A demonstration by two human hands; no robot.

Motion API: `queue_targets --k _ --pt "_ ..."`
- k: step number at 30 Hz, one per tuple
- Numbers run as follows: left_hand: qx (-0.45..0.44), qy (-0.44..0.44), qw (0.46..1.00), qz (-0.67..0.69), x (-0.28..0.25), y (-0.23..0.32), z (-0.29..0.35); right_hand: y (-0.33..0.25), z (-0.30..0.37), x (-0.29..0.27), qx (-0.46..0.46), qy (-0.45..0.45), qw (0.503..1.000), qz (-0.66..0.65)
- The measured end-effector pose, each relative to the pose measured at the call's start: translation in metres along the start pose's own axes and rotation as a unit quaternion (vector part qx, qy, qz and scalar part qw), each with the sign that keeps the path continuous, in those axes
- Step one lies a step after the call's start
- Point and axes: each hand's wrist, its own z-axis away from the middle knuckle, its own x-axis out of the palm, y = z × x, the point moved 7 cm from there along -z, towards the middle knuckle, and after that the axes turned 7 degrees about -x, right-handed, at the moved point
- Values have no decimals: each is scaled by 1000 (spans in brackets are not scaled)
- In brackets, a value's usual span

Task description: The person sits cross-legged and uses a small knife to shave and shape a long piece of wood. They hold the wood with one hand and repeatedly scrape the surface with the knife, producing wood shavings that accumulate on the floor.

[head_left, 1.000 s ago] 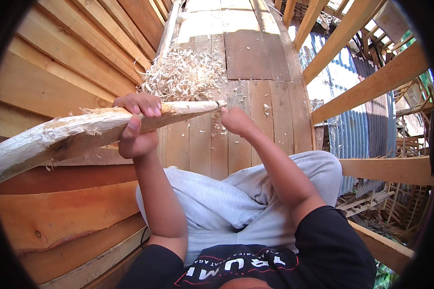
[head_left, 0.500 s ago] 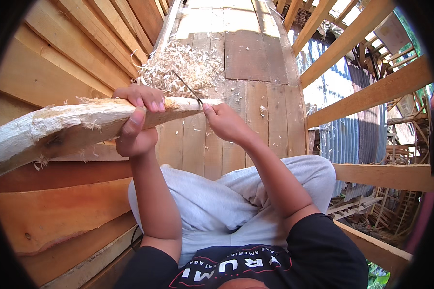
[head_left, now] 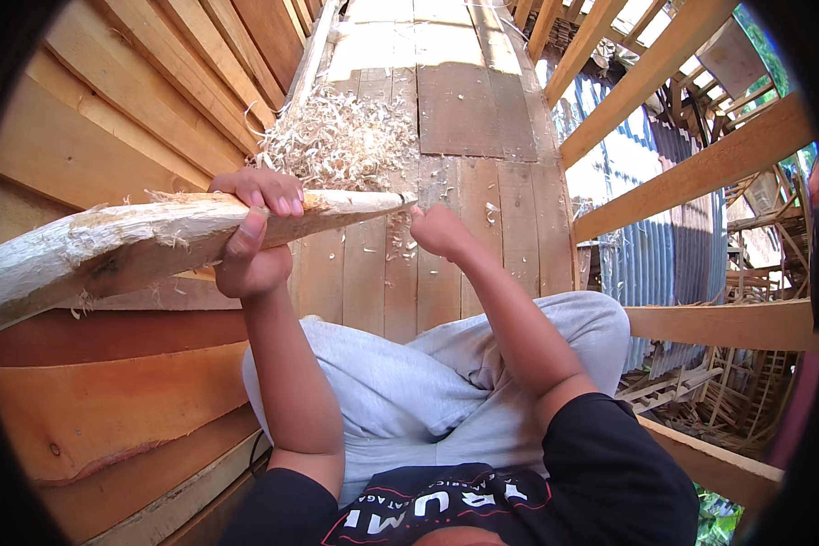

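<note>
A long, pale, partly peeled piece of wood [head_left: 109,250] runs from the left edge toward the middle and tapers to a point. Thick and rough at the left, it has loose splinters along its surface. My left hand [head_left: 247,259] is wrapped around it, fingers over the top and thumb on the near side. Just right of the tapered tip, my right hand [head_left: 439,231] is closed in a fist around a knife. Only a small dark bit of the knife blade [head_left: 404,197] shows at the tip; the handle is hidden inside the fist.
Curled wood shavings [head_left: 341,141] lie heaped on the plank floor [head_left: 519,205] beyond the wood. Stacked boards [head_left: 109,400] line the left side. A wooden railing [head_left: 701,182] stands at the right, with corrugated metal sheets [head_left: 646,246] behind it. My crossed legs [head_left: 391,373] are below my arms.
My right hand has moved right and slightly nearer, to the wood's tip. The thin blade, which stretched up and left across the wood, now shows only as a short dark bit.
</note>
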Motion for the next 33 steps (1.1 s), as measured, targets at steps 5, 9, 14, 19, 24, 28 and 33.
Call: queue_targets --k 5,9,14,19,24,28,33 --pt "-4 -10 1000 8 13 -3 -4 37 -13 -4 19 -13 999 23" --pt "17 -9 1000 15 3 4 0 -6 13 -11 9 -45 994 103" --pt "9 11 1000 -6 7 2 0 -19 12 -6 14 -50 997 49" --pt "2 81 997 -17 3 3 0 15 -6 -2 8 -34 999 24" --pt "2 145 989 -22 2 3 -2 -7 -9 4 -42 23 981 -189" --pt "4 143 990 -7 -5 2 -1 2 -15 3 -144 45 984 -97" --pt "4 156 988 -5 -6 2 -2 9 -16 14 -54 61 955 -284"
